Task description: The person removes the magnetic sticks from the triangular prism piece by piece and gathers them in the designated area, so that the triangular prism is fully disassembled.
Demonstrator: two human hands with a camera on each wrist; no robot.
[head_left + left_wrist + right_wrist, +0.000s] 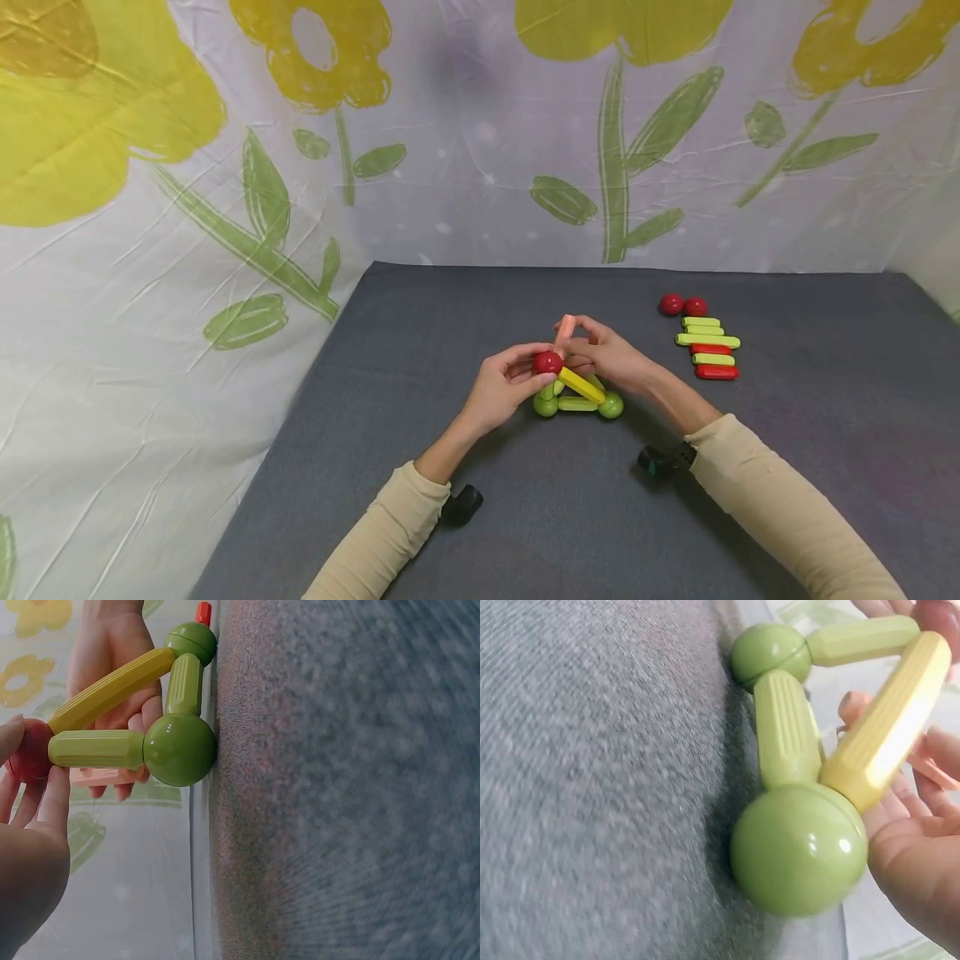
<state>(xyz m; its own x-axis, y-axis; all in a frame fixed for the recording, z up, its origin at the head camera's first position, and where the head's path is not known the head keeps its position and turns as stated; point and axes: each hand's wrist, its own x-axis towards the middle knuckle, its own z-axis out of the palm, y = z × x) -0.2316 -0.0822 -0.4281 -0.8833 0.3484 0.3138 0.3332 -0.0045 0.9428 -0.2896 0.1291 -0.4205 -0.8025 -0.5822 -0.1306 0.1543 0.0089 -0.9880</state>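
In the head view, my left hand point(495, 392) grips a red ball point(548, 363) between thumb and fingers, at the top of a small frame of rods and balls. From that ball a yellow rod point(582, 386) slopes down to a green ball point(611, 406); a light green rod point(97, 748) runs down to another green ball point(180, 750). A third light green rod point(577, 404) joins these two balls near the table. My right hand point(617, 360) pinches a salmon-coloured rod point(566, 328), tilted upward just behind the red ball. The hands partly hide the frame's far side.
To the right on the dark table point(817, 467) lie two red balls point(671, 304) and a column of light green rods point(708, 341) and red rods point(717, 372). A flower-printed cloth point(465, 167) hangs along the back and left of the table.
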